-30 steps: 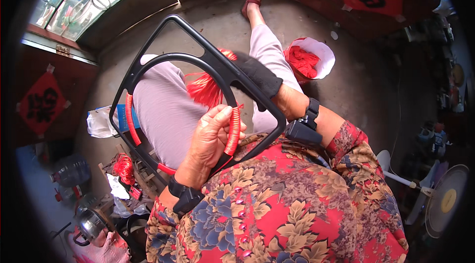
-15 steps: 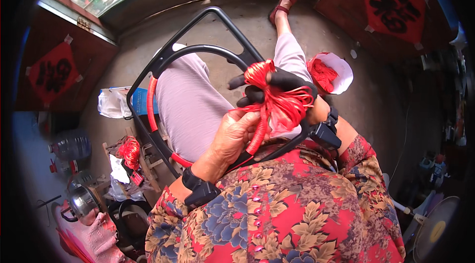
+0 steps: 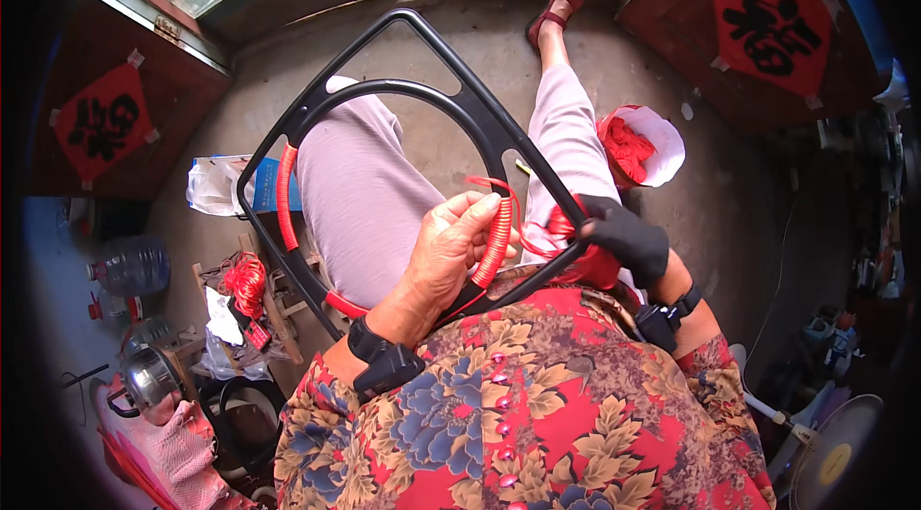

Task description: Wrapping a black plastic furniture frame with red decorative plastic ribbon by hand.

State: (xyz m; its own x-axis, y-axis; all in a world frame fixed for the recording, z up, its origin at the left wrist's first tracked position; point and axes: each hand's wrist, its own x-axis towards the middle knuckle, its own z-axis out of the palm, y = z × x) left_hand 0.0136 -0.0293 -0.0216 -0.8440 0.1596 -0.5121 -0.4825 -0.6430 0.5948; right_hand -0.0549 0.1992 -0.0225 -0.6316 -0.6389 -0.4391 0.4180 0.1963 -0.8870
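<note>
Our left hand (image 3: pixel 446 246) pinches the wound cord (image 3: pixel 496 239) on the inner hoop (image 3: pixel 398 87) of the black frame (image 3: pixel 497 136), likely so the turns cannot slacken. Beside the frame's right edge, near loose cord (image 3: pixel 556 224), our gloved right hand (image 3: pixel 628 237) has a grip we cannot tell.

Left hand (image 3: pixel 455 243) pinches red cord (image 3: pixel 498 239) coiled round 1 black frame (image 3: pixel 493 130) (right hand (image 3: pixel 630 237) gloved).

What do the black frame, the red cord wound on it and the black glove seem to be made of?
Black frame: perhaps painted metal or hard plastic; smooth, with soft highlights. Red cord: probably glossy synthetic; its coils shine. Black glove: likely fabric; matte, without highlights, though blurred.
</note>
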